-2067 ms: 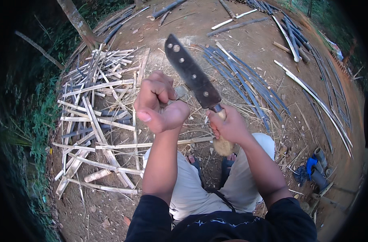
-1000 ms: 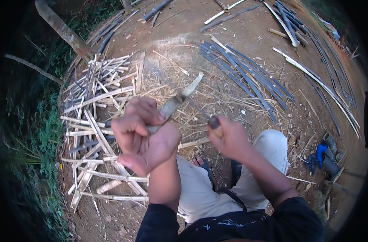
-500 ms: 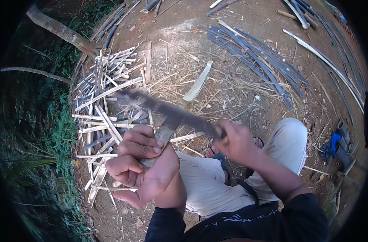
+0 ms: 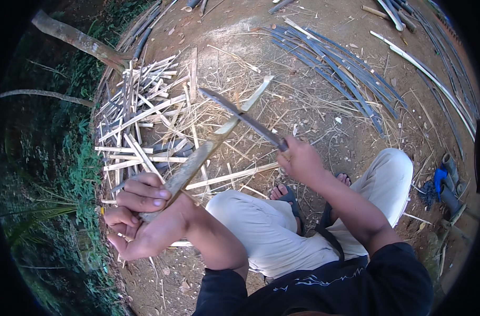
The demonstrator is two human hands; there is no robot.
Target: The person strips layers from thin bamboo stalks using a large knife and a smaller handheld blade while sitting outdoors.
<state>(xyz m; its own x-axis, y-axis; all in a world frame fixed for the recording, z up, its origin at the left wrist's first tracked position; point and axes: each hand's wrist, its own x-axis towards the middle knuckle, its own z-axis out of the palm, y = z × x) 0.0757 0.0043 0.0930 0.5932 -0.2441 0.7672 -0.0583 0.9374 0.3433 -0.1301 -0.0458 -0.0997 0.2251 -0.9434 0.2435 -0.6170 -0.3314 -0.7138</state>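
My left hand (image 4: pixel 145 213) is closed round the near end of a split bamboo strip (image 4: pixel 198 158), which slants up and away to the right. Its far part is pale and freshly cut, the near part greyish. In my right hand (image 4: pixel 301 162) is the handle of a machete (image 4: pixel 250 122). The long dark blade lies across the strip's far part, its tip pointing up and left. A thin curl of shaving stands up where blade and strip cross. Whether the edge is biting into the bamboo, I cannot tell.
To the left lies a heap of pale split bamboo strips (image 4: pixel 140 152). Dark bamboo strips (image 4: pixel 334 68) fan out at the far right. Shavings litter the dirt ground. A tree trunk (image 4: pixel 82 39) and green plants (image 4: pixel 76 168) border the left; a blue thing (image 4: pixel 438 180) lies by bamboo tubes (image 4: pixel 450 203).
My left hand has moved left and down, with more of the bamboo strip showing beyond it. The machete has shifted up the strip, away from my left hand, and its tip has swung up and right.
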